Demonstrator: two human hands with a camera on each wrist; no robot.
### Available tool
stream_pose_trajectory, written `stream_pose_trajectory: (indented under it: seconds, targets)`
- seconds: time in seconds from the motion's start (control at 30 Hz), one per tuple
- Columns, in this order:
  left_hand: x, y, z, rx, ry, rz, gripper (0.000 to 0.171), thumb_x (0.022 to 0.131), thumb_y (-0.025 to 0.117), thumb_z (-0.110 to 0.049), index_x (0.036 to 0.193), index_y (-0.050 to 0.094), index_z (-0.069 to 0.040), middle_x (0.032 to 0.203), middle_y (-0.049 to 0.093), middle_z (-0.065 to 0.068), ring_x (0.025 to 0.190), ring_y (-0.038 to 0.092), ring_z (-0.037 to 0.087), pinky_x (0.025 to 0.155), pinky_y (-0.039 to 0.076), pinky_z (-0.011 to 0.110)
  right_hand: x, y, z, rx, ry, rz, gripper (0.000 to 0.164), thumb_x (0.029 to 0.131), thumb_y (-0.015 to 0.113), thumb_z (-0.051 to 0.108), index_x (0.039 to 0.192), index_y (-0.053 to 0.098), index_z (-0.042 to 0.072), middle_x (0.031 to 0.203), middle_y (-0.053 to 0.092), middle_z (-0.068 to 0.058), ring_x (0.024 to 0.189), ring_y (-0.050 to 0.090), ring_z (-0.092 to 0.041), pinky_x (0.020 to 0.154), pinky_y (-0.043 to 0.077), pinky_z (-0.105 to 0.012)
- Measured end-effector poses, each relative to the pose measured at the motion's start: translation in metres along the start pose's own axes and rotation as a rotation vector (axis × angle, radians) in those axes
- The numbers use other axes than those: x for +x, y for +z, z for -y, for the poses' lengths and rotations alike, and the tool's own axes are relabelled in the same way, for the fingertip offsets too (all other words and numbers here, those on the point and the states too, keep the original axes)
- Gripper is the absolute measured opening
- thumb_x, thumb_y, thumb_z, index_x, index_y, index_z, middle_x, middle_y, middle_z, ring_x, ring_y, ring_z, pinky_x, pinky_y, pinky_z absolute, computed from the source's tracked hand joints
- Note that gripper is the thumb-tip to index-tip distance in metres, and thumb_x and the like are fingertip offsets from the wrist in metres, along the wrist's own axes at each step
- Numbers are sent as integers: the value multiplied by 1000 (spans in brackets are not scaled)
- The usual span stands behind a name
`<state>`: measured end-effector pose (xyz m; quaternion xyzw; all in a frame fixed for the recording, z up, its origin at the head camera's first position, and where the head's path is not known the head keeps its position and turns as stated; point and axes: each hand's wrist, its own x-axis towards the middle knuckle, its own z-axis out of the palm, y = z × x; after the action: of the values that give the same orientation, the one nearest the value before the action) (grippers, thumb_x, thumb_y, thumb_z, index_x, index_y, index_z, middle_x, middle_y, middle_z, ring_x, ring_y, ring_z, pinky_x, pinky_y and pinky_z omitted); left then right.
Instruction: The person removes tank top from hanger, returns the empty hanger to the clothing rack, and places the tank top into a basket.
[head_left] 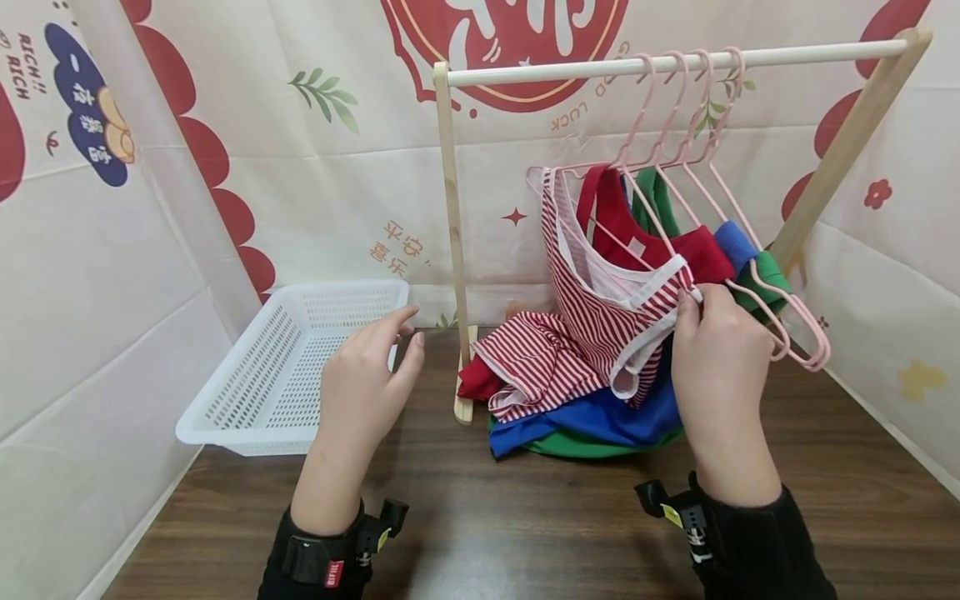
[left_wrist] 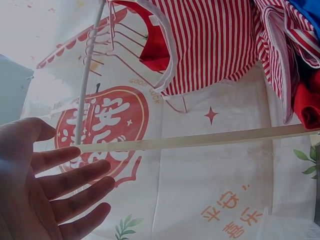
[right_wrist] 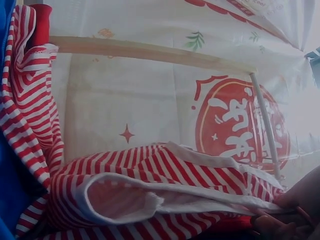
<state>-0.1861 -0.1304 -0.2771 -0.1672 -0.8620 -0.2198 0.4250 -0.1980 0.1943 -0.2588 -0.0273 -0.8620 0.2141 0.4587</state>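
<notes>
A red-and-white striped sleeveless top (head_left: 581,271) hangs on the front pink hanger (head_left: 636,125), its lower part bunched on the table. My right hand (head_left: 723,358) pinches the white-edged shoulder strap at the hanger's right end; the right wrist view shows the strap at the fingertips (right_wrist: 280,220), partly in shadow. Behind it, red (head_left: 701,254), blue (head_left: 737,243) and green (head_left: 656,200) garments hang on more pink hangers, mostly hidden. My left hand (head_left: 367,375) is raised in front of the white basket (head_left: 225,408). Its fingers are spread and hold nothing, as the left wrist view (left_wrist: 65,185) shows.
The rack has a white rod (head_left: 540,73) on wooden legs, the left leg (head_left: 452,208) standing between basket and clothes. Blue cloth (head_left: 592,421) and green cloth (head_left: 577,446) spread over the dark wooden table (head_left: 517,533). Printed sheets (head_left: 330,208) enclose the back and sides.
</notes>
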Motion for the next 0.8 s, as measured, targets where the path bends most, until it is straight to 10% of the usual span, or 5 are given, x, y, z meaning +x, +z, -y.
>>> stream_pose_trajectory:
  seconds: [0.8]
  targets:
    - [0, 0, 3, -5, -9, 14, 36, 91, 44, -37, 117, 56, -15, 87, 67, 3, 82, 58, 15, 61, 51, 38, 1, 16, 0, 108, -42, -114, 33, 94, 42, 24, 95, 53, -8, 81, 59, -27, 69, 53, -41, 56, 42, -55]
